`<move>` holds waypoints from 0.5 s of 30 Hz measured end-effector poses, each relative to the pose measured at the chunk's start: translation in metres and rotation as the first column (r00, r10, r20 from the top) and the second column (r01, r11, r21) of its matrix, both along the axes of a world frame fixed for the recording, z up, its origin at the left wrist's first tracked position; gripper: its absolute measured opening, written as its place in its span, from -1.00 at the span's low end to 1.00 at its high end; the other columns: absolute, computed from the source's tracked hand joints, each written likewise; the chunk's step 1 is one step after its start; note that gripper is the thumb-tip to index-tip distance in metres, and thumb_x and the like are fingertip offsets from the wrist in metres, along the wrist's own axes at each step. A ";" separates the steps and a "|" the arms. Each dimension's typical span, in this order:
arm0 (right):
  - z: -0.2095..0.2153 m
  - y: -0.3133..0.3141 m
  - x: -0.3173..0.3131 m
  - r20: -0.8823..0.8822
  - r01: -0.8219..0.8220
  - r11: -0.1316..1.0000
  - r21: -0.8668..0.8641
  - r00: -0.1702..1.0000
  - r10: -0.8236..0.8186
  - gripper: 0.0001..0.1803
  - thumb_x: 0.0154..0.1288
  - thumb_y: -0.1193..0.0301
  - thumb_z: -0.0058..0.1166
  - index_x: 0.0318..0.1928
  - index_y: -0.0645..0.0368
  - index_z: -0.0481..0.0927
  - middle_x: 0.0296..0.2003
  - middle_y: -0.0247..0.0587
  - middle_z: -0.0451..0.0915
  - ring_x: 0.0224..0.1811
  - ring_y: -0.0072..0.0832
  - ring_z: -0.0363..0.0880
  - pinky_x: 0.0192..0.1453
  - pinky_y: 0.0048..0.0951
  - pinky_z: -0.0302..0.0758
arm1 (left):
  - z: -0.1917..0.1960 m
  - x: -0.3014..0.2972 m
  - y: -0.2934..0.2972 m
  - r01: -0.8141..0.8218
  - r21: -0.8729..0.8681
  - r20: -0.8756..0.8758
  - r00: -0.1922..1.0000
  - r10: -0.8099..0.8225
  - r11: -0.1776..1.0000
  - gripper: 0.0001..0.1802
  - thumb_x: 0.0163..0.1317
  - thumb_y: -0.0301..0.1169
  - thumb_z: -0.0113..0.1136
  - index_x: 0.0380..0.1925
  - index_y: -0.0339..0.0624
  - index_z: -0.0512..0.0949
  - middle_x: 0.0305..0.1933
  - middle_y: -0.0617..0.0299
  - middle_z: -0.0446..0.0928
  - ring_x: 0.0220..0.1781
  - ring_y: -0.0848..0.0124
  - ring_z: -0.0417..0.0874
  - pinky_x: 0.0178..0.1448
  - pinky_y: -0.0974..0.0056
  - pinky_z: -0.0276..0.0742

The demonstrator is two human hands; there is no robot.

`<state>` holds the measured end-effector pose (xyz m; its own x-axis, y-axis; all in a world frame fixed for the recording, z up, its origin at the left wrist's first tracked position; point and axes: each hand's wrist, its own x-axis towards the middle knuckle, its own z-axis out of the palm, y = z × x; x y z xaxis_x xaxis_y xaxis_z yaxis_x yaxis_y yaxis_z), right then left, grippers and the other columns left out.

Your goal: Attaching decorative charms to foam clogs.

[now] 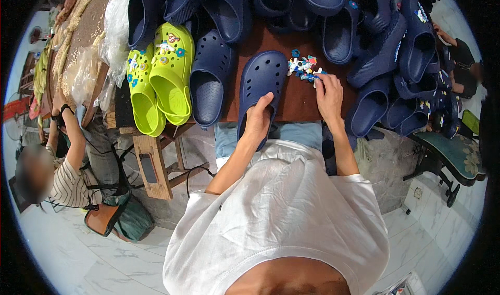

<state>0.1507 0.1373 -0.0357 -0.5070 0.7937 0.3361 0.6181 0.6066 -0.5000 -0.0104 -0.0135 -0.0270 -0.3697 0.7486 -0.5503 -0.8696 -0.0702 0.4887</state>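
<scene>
Nearest, a white T-shirt (281, 201) fills the near middle, and at the left a co-worker in a striped top (73, 183) reaches toward the far side. Just beyond the shirt, the person's left hand (257, 119) has a closed grip on a navy clog (263, 68), thumb laid into the foot opening; the clog's heel hangs over the near edge of the brown worktop (302, 107), its toe pointing far. To the right, the right hand (329, 94) has its fingers partly curled, fingertips at the near right edge of a small heap of colourful charms (301, 68); whether its grip has hold of one, I cannot tell. Left of the held clog lies a second navy clog (210, 63), then a pair of lime-green clogs (172, 71) decorated with charms. More navy clogs (383, 47) are heaped at the right, and others (226, 6) line the far side.
</scene>
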 end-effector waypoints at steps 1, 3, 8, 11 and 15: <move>0.004 -0.002 -0.001 0.001 0.000 1.000 -0.001 1.000 0.000 -0.80 0.25 0.39 0.15 -0.13 0.13 0.58 -0.24 -0.16 0.51 -0.17 -0.21 0.49 -0.13 -0.25 0.40 | 0.005 0.001 0.000 -0.012 -0.018 -0.006 1.000 0.012 1.000 -0.62 0.17 -0.40 0.26 -0.02 -0.30 0.48 -0.01 0.25 0.51 0.04 0.46 0.48 0.26 0.32 0.29; 0.012 -0.006 -0.007 -0.221 -0.127 0.941 -0.315 0.974 0.058 -0.82 0.33 0.43 0.06 -0.10 0.17 0.59 -0.24 -0.19 0.55 -0.22 -0.32 0.57 -0.19 -0.38 0.47 | 0.009 0.001 0.001 -0.026 -0.037 -0.012 1.000 0.026 0.999 -0.65 0.17 -0.42 0.27 -0.06 -0.30 0.50 -0.03 0.26 0.53 0.03 0.48 0.49 0.25 0.34 0.30; 0.024 -0.011 -0.027 -0.450 -0.409 0.620 -0.669 0.887 0.100 -0.80 0.35 0.46 0.05 -0.06 0.21 0.60 -0.25 -0.35 0.59 -0.26 -0.63 0.57 -0.20 -0.56 0.48 | 0.014 0.000 0.003 -0.008 -0.032 -0.051 0.999 0.007 0.999 -0.73 0.20 -0.35 0.24 -0.14 -0.25 0.54 -0.09 0.25 0.57 -0.02 0.45 0.53 0.17 0.30 0.36; 0.024 -0.007 -0.038 -0.473 -0.483 0.531 -0.696 0.865 0.167 -0.81 0.33 0.46 0.07 -0.08 0.22 0.60 -0.24 -0.35 0.59 -0.26 -0.62 0.57 -0.17 -0.57 0.48 | 0.008 -0.001 0.000 0.032 -0.071 -0.028 0.999 -0.034 0.997 -0.76 0.21 -0.35 0.23 -0.17 -0.23 0.56 -0.14 0.27 0.58 -0.07 0.47 0.55 0.11 0.32 0.39; 0.022 -0.001 -0.048 -0.436 -0.503 0.584 -0.638 0.860 0.265 -0.82 0.31 0.45 0.12 -0.11 0.22 0.62 -0.27 -0.36 0.59 -0.28 -0.64 0.55 -0.17 -0.59 0.46 | 0.007 -0.001 -0.001 0.020 -0.084 -0.027 0.999 -0.022 0.996 -0.77 0.19 -0.39 0.26 -0.20 -0.26 0.56 -0.23 0.34 0.56 -0.21 0.59 0.52 -0.09 0.45 0.38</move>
